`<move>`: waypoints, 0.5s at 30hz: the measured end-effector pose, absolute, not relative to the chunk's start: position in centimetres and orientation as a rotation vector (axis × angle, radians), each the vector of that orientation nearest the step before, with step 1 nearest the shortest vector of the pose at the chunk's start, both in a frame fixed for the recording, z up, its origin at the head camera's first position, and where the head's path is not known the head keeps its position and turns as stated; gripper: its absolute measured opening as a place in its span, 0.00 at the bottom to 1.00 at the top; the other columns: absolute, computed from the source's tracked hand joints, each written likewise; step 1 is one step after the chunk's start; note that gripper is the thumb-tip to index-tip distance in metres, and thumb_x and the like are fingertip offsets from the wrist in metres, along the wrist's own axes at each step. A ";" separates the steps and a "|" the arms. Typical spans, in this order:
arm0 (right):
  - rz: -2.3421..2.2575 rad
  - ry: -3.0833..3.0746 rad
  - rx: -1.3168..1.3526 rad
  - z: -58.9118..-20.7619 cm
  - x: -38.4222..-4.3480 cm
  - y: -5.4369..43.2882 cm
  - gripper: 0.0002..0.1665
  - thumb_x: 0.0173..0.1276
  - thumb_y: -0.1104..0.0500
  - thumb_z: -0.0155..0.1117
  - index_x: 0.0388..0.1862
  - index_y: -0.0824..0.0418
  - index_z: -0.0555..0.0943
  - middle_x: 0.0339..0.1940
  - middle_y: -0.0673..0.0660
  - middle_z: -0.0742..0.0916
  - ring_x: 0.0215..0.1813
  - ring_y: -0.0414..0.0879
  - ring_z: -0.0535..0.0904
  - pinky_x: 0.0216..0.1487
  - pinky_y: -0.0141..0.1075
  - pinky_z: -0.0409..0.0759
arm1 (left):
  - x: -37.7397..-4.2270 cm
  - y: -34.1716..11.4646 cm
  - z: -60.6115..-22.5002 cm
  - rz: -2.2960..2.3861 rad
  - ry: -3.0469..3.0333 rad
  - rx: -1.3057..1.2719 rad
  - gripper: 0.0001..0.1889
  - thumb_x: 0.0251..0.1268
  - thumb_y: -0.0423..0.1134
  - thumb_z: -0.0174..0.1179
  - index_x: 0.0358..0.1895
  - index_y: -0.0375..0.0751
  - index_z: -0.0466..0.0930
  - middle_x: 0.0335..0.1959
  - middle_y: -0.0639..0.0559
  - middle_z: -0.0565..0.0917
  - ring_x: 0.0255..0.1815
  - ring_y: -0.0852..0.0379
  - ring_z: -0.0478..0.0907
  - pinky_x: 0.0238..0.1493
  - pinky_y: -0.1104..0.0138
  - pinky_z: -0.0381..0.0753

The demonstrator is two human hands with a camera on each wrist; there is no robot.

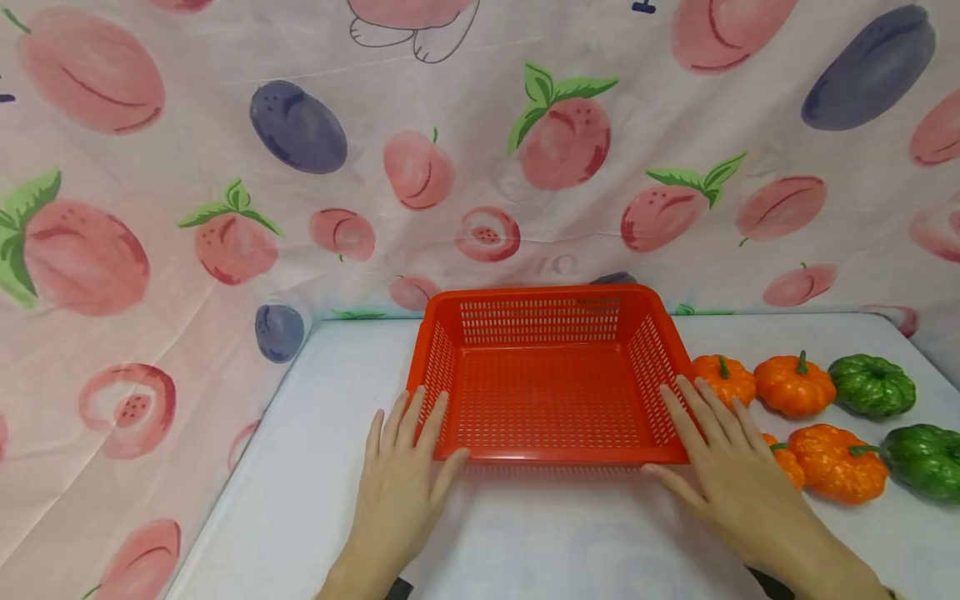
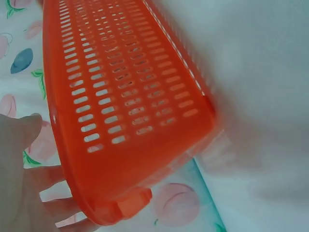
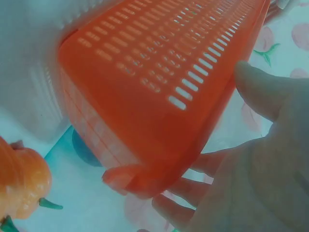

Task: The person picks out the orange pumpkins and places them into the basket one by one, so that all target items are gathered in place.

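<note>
Fingers extended and unclenched, the left hand (image 1: 397, 487) and right hand (image 1: 738, 483) touch a red basket (image 1: 551, 456) at the white worktop's (image 1: 540, 542) far edge, fruit-patterned cloth (image 1: 480, 108) behind, pumpkins (image 1: 795, 387) toward the right.

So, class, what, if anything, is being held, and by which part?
Nothing looks gripped: the left hand and right hand lie, fingers nearly straight, at the near corners of the red basket.

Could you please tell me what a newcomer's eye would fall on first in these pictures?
Probably the bright red basket, central in the head view, with the left hand and the right hand at its near corners. After that, the orange pumpkins and green pumpkins on the white table to the basket's right, and the fruit-printed cloth behind it.
</note>
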State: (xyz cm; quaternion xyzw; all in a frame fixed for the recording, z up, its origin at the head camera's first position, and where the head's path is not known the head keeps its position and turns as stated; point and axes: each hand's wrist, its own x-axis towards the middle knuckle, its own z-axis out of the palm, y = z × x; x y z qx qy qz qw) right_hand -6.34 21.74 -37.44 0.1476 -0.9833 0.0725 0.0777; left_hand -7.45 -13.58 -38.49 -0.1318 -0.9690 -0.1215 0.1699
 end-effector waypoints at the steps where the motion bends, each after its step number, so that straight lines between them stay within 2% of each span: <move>1: 0.216 -2.949 0.441 -37.4 -6.4 21.9 0.58 0.67 0.32 0.58 0.81 0.61 0.47 0.81 0.66 0.54 0.81 0.61 0.42 0.75 0.46 0.17 | -7.5 -13.6 -38.5 -0.361 -2.743 -0.374 0.36 0.68 0.57 0.59 0.75 0.46 0.64 0.74 0.40 0.65 0.76 0.39 0.57 0.74 0.42 0.50; 9: 0.178 -2.940 0.437 -37.4 -6.5 22.7 0.59 0.66 0.31 0.59 0.81 0.61 0.48 0.80 0.67 0.55 0.80 0.63 0.45 0.75 0.44 0.17 | -8.0 -14.1 -38.6 -0.460 -2.714 -0.373 0.35 0.70 0.58 0.55 0.75 0.46 0.64 0.74 0.41 0.66 0.76 0.41 0.58 0.74 0.44 0.54; 15: 0.199 -2.983 0.413 -37.2 -6.4 23.4 0.60 0.65 0.30 0.60 0.81 0.63 0.47 0.80 0.68 0.55 0.80 0.63 0.44 0.75 0.45 0.17 | -8.4 -14.4 -38.9 -0.498 -2.622 -0.394 0.33 0.70 0.54 0.58 0.73 0.42 0.67 0.71 0.40 0.69 0.73 0.41 0.63 0.71 0.47 0.61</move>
